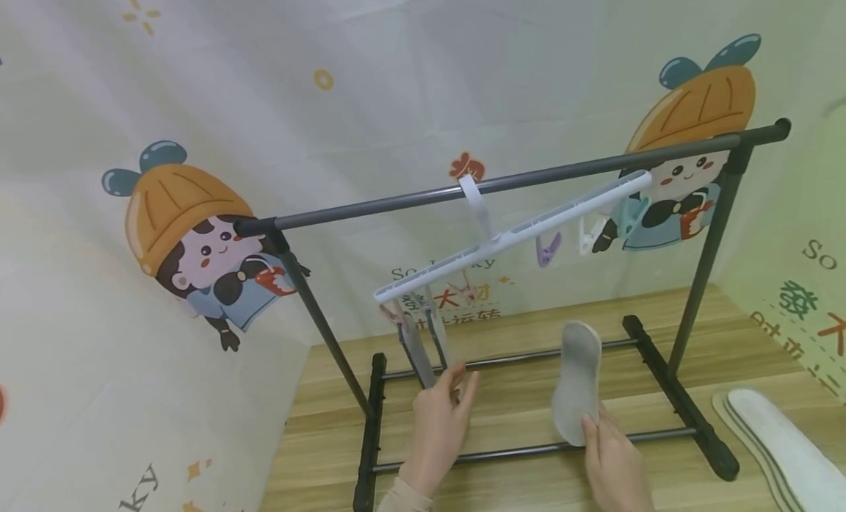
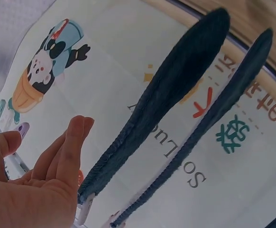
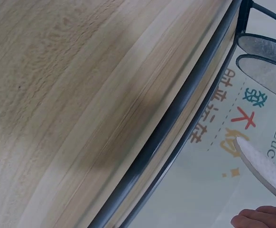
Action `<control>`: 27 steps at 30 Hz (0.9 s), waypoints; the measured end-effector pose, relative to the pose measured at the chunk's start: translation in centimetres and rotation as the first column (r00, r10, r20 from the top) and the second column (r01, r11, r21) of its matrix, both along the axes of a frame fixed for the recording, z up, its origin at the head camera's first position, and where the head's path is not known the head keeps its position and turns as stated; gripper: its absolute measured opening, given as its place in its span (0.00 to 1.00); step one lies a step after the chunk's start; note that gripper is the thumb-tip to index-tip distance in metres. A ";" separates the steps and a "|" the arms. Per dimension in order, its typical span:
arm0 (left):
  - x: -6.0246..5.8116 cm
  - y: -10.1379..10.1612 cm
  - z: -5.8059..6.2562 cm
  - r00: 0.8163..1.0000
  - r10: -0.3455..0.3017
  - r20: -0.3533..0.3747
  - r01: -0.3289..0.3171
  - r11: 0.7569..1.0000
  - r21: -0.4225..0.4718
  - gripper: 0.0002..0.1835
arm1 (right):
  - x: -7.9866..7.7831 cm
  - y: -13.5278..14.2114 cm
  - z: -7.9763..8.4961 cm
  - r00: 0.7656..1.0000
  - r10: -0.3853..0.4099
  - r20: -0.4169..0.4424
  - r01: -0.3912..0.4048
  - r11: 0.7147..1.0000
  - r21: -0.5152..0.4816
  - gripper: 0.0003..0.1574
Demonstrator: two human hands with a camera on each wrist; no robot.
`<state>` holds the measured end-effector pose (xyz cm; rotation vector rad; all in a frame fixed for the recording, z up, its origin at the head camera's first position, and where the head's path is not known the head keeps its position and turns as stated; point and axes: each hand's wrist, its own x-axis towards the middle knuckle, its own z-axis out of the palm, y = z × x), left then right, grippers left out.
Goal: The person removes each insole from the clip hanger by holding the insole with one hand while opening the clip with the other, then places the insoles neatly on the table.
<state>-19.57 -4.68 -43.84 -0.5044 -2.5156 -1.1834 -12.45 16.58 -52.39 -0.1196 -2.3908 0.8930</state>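
Observation:
My right hand [image 1: 616, 464] pinches a grey insole [image 1: 578, 380] near its lower end, thumb on the facing side, and holds it upright over the rack's base. In the right wrist view only the fingertips [image 3: 263, 218] and part of that insole [image 3: 266, 168] show. My left hand [image 1: 438, 427], fingers extended and holding nothing, is beside two hanging insoles [image 1: 415, 350]. Those dangle from clips at the left end of a white clip hanger [image 1: 509, 239], which tilts down to the left. In the left wrist view the hanging insoles [image 2: 161, 104] show dark sides.
The hanger hooks over the top bar [image 1: 383, 206] of a dark rack. Its other clips include a pink one [image 1: 466, 286], a purple one [image 1: 547, 249], a white one [image 1: 590, 234] and a teal one [image 1: 634, 212]. More insoles [image 1: 780, 438] lie stacked on the wood-look surface at right.

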 end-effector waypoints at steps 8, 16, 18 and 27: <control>1.4 -1.0 -1.3 0.988 0.012 0.156 -0.024 0.997 0.071 0.34 | 0.1 1.3 0.1 0.999 -0.035 0.005 0.035 0.999 -0.006 0.25; 2.0 -2.0 -1.6 0.975 0.023 0.220 -0.048 0.993 0.108 0.29 | 0.7 3.3 -0.1 0.990 -0.107 0.089 0.109 0.994 -0.022 0.25; 2.1 -2.2 -1.5 0.971 0.035 0.237 -0.063 0.992 0.109 0.28 | 1.0 3.9 -0.1 0.982 -0.125 0.142 0.131 0.991 -0.035 0.26; 2.1 -2.9 -1.2 0.974 0.099 0.205 -0.125 0.985 0.120 0.25 | 2.1 7.2 -0.4 0.956 -0.236 0.176 0.247 0.968 -0.043 0.25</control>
